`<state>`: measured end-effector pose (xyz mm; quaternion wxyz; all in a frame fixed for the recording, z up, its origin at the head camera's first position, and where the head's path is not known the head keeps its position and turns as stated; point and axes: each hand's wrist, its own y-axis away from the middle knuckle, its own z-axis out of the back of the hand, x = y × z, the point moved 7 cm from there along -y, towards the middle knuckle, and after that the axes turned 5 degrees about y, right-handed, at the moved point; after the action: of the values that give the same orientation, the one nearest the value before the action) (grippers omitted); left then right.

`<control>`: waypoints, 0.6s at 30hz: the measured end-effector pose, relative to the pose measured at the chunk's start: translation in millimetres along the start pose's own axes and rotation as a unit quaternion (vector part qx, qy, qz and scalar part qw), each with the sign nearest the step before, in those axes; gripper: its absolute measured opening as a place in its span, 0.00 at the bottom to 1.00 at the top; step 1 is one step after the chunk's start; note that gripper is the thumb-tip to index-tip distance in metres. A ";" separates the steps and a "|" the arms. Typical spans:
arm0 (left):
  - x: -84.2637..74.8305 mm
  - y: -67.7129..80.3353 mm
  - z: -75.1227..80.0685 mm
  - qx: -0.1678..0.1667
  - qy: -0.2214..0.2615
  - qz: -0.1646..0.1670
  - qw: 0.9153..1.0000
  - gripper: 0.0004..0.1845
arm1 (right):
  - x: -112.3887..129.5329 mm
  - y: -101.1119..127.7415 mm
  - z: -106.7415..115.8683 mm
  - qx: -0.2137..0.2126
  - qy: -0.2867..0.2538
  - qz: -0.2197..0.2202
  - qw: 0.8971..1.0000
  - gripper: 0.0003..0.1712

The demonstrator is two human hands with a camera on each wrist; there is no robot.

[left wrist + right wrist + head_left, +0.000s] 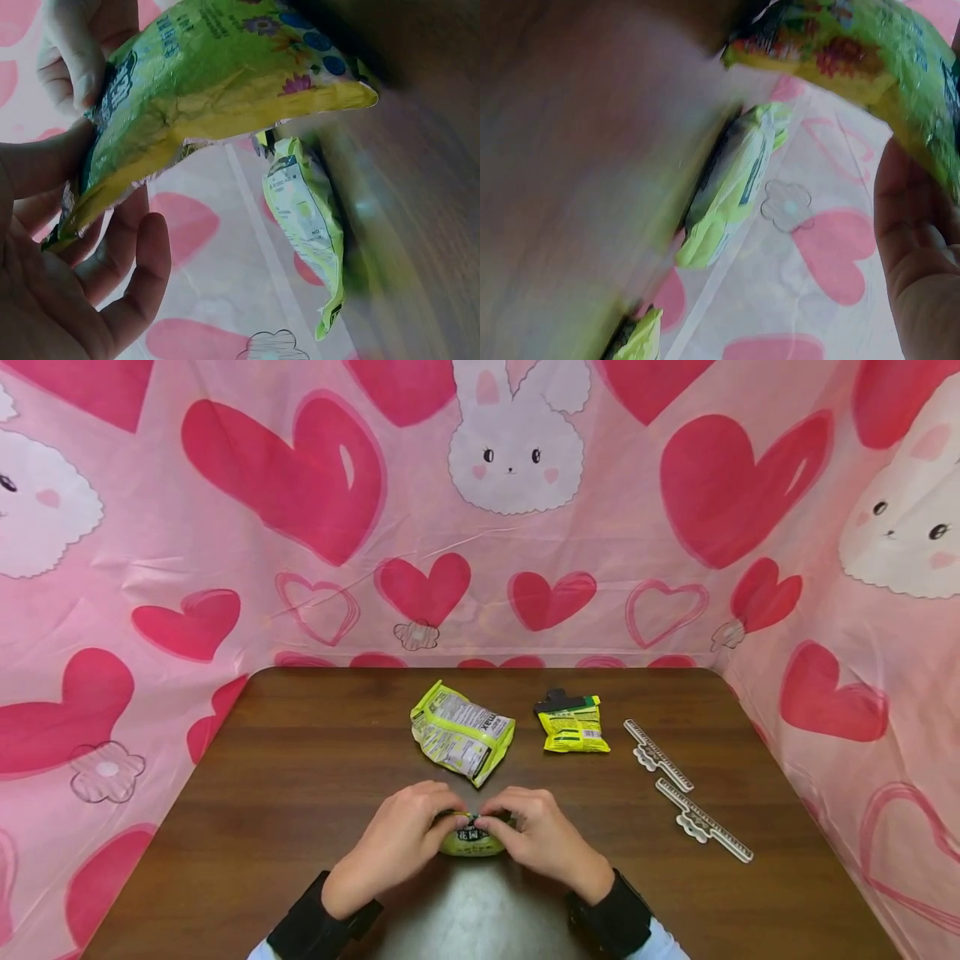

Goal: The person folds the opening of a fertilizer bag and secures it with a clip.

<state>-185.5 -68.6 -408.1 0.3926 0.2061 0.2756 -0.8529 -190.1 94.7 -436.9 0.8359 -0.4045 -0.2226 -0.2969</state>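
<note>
A small green and yellow snack bag stands upright on the table between the hands, its printed front facing me. The left hand pinches the bag's top edge at its left part, thumb on the near side. On the other part of that edge, the right hand pinches with its thumb in front too. Flowers and blue dots decorate the bag in the left wrist view. Whether the top edge is torn cannot be made out. In the right wrist view the bag partly hides the fingers.
Beyond the hands lies a larger lime-green bag. To its right is a small yellow packet with a black clip across its top. Two white ruler-shaped clips lie at the right of the brown table.
</note>
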 end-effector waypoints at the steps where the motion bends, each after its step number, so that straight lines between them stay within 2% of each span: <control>1: 1.0 0.4 0.0 -0.003 0.001 0.005 1.000 0.04 | -2.1 0.4 1.0 0.004 -0.001 -0.011 1.000 0.05; 6: 4.7 0.6 1.5 -0.017 0.003 0.022 1.000 0.05 | -9.9 3.0 7.0 0.017 -0.004 -0.053 0.998 0.05; 12: 6.3 -0.3 1.0 -0.013 0.008 0.029 0.999 0.05 | -11.5 2.7 7.7 0.022 -0.010 -0.063 0.998 0.02; 18: 7.5 -0.2 1.0 -0.017 0.007 0.029 0.999 0.06 | -15.9 3.8 9.3 0.033 -0.010 -0.079 0.996 0.04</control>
<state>-190.3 -73.3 -411.6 0.4191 0.2132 0.2865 -0.8348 -200.3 109.1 -443.4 0.8208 -0.3606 -0.2715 -0.3501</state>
